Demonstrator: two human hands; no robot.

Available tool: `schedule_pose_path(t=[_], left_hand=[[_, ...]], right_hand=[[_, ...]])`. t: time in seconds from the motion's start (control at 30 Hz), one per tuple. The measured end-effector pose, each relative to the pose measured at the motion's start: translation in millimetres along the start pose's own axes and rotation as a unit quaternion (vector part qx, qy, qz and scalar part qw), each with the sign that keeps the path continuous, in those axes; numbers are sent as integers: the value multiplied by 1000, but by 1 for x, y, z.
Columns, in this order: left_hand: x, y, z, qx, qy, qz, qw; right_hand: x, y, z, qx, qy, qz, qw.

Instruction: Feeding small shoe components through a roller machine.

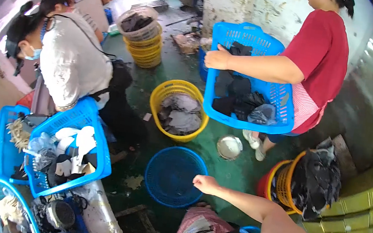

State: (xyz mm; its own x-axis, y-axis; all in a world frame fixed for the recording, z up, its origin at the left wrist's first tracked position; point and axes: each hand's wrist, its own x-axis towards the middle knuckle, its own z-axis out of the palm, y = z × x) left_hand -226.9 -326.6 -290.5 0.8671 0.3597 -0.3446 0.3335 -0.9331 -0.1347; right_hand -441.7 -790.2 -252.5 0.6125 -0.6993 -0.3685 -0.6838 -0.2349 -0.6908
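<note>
Though bare, right hand (206,184) near basket (164,183)

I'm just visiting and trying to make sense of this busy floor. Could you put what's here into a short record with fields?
Place: wet green floor of a workshop
Right hand: open, holding nothing, over the rim of an empty round blue basket
Left hand: not in view
Person in red shirt: holds a blue rectangular basket of dark pieces
Person in grey top: bends over a blue basket holding white and dark pieces
Nearby: yellow basket of grey pieces, small metal bowl
</note>
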Motion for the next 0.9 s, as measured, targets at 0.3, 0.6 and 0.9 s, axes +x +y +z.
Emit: schedule_pose_path(t=[0.3,0.6,0.9], left_hand=[[-83,111,-80,-132,121,114,977],[-214,257,-154,-231,220,201,926],[-280,301,-210,-286,240,196,907]], right_hand=[[56,17,-13,-28,-242,-190,951],[249,-46,-191,-24,-153,-266,951],[377,-288,-364,-67,133,-257,955]])
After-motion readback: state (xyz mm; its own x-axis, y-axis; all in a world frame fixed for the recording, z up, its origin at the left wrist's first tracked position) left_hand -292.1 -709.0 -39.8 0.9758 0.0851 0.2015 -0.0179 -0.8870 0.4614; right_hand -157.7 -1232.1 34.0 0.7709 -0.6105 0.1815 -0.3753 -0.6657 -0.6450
